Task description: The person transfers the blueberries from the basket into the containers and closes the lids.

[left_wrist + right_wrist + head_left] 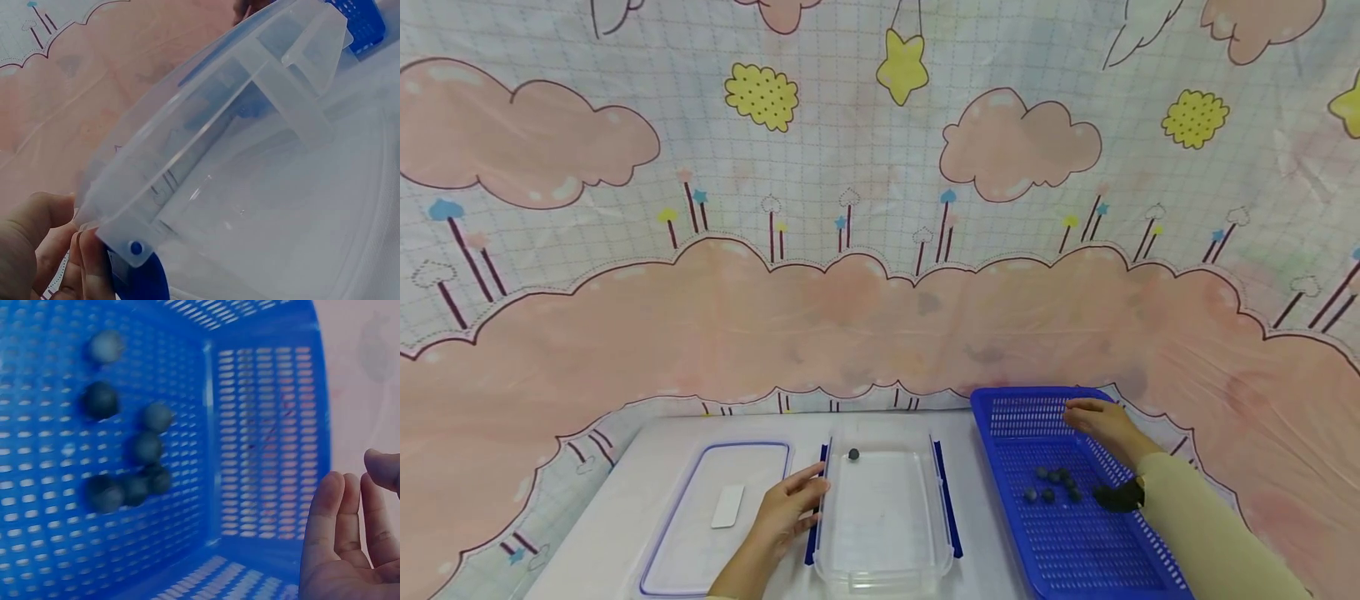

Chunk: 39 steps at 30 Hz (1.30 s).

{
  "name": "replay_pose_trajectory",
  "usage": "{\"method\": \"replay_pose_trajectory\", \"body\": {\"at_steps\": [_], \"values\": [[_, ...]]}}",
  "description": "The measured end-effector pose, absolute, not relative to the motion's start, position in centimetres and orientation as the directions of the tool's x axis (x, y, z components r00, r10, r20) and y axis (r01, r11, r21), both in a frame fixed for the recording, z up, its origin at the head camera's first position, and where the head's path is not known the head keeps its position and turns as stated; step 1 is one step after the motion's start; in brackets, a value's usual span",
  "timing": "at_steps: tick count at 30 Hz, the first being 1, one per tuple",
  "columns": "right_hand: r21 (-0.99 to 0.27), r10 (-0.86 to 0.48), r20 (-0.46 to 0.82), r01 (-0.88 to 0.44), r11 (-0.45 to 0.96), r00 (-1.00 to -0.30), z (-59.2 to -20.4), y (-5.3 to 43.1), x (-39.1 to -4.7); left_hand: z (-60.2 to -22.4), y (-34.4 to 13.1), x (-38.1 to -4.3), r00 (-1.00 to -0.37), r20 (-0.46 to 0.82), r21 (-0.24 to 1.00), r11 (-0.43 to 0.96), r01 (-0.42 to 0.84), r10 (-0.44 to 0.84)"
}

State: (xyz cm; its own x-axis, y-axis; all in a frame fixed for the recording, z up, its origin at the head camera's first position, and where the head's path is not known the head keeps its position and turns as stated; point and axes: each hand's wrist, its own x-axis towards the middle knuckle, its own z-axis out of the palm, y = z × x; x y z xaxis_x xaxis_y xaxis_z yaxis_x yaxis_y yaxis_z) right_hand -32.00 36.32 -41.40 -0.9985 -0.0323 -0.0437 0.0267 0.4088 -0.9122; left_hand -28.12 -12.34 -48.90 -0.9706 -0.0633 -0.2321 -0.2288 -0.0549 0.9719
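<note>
A clear plastic box with blue side latches stands in the middle of the table, one small dark ball near its far left corner. My left hand holds the box's left edge; the left wrist view shows fingers bent against it by a blue latch. Over the far right part of a blue basket is my right hand, fingers slightly bent and nothing between them. Several dark balls lie on the basket's floor, apart from that hand.
Left of the box lies a clear lid with a blue rim, and a small white rectangular piece is on it. The white table ends at a patterned cloth backdrop.
</note>
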Motion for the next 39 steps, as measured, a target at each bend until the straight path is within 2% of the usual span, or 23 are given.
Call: {"method": "replay_pose_trajectory", "body": {"at_steps": [8, 22, 29, 39], "values": [[-0.885, 0.039, -0.083, 0.091, 0.457, -0.996, -44.2, 37.4, -31.0, -48.9, -12.4, -28.1, -0.97, -0.236, 0.97, -0.07, -0.232, -0.055], [-0.875, 0.06, -0.073, 0.093, 0.475, -0.996, -47.5, 37.9, -30.2, -48.7, -12.2, -27.9, -0.972, -0.228, 0.971, -0.092, -0.222, -0.06], [-0.88, 0.083, -0.091, 0.119, 0.46, -0.992, -48.4, 37.8, -30.6, -48.7, -12.2, -27.8, -0.972, -0.227, 0.971, -0.096, -0.22, -0.062], [-0.851, 0.054, -0.111, 0.122, 0.511, -0.992, -49.0, 37.1, -30.5, -48.9, -12.2, -27.8, -0.972, -0.226, 0.97, -0.104, -0.219, -0.058]]}}
